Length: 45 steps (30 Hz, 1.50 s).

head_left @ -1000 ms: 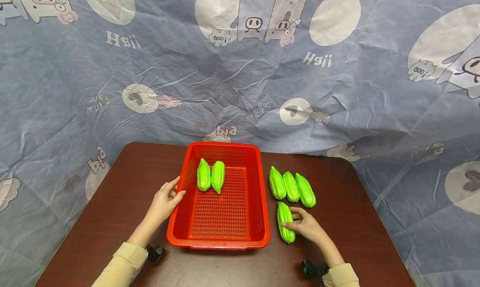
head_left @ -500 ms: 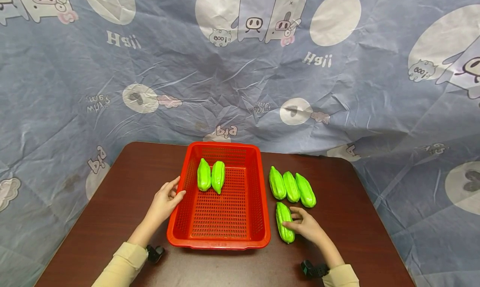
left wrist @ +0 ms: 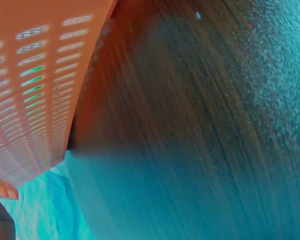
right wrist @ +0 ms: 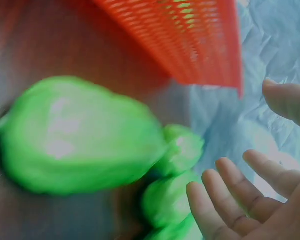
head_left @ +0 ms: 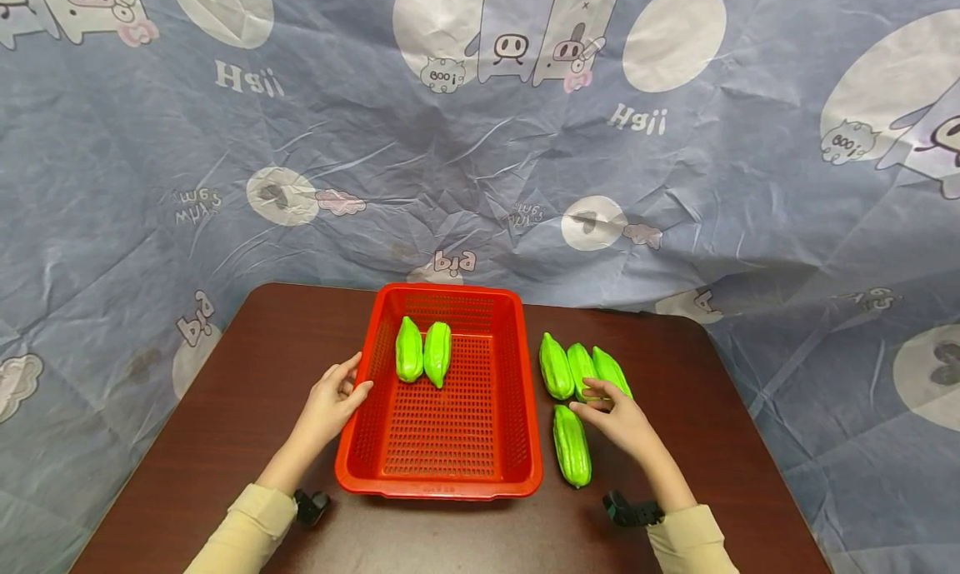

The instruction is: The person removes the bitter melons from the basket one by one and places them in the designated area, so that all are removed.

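My left hand (head_left: 333, 399) grips the left rim of a red perforated plastic basket (head_left: 438, 489), with the thumb over the rim. Inside the basket, at its far left, two bright green ridged gourds (head_left: 437, 353) lie side by side. My right hand (head_left: 618, 420), fingers spread and holding nothing, hovers to the right of the basket. Just below its fingertips lies a single green gourd (head_left: 572, 449), also large in the right wrist view. Beyond it sits a row of three more gourds (head_left: 556, 367), partly covered by the right fingers.
Everything stands on a dark brown wooden table (head_left: 690, 391). Behind the table hangs a grey-blue cloth (head_left: 480, 166) printed with cartoon pigs. Each wrist wears a black strap with a camera (head_left: 630, 511).
My right hand has let go of the near gourd and moved up and away from it, towards the row of three. The left hand and the basket have stayed still.
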### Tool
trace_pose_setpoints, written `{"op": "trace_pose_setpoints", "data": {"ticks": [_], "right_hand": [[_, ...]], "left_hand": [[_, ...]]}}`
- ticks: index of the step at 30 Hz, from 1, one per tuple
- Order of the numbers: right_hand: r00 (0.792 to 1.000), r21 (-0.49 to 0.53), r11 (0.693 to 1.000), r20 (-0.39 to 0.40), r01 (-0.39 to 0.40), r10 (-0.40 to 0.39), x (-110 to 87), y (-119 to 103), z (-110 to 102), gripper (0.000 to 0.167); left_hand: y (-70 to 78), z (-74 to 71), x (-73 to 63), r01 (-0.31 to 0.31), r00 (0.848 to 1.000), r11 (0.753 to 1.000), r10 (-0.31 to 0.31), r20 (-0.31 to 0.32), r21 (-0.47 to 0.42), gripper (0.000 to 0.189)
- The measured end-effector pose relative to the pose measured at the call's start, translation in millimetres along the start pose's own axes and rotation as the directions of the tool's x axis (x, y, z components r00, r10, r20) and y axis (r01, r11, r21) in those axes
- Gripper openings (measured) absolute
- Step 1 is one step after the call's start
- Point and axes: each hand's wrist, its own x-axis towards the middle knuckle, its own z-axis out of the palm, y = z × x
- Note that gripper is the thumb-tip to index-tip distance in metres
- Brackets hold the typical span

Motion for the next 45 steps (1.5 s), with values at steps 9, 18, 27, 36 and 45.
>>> {"op": "trace_pose_setpoints", "data": {"ticks": [9, 18, 27, 36, 45], "right_hand": [[0.996, 0.107, 0.991, 0.012, 0.083, -0.084, 20.4, -51, 7, 0.061], [0.988, 0.157, 0.976, 0.013, 0.149, -0.153, 40.1, -96, 27, 0.057], [0.987, 0.160, 0.975, 0.019, 0.152, -0.157, 55.6, -123, 49, 0.051], [0.992, 0.157, 0.979, -0.003, 0.126, -0.127, 75.9, -132, 80, 0.051], [0.995, 0.132, 0.987, -0.018, 0.096, -0.095, 91.1, -133, 117, 0.054]], "left_hand": [[0.5, -0.7, -0.6, -0.011, 1.000, 1.000, 0.011, -0.013, -0.006, 0.058], [1.4, -0.1, -1.8, -0.010, 1.000, 1.000, 0.010, -0.011, -0.010, 0.058], [2.6, -0.4, -2.6, -0.013, 1.000, 1.000, 0.013, -0.013, 0.005, 0.058], [1.9, -0.4, -1.9, -0.011, 1.000, 1.000, 0.011, -0.015, 0.012, 0.057], [-0.8, 1.5, -0.6, -0.004, 1.000, 1.000, 0.004, -0.016, 0.012, 0.058]]}}
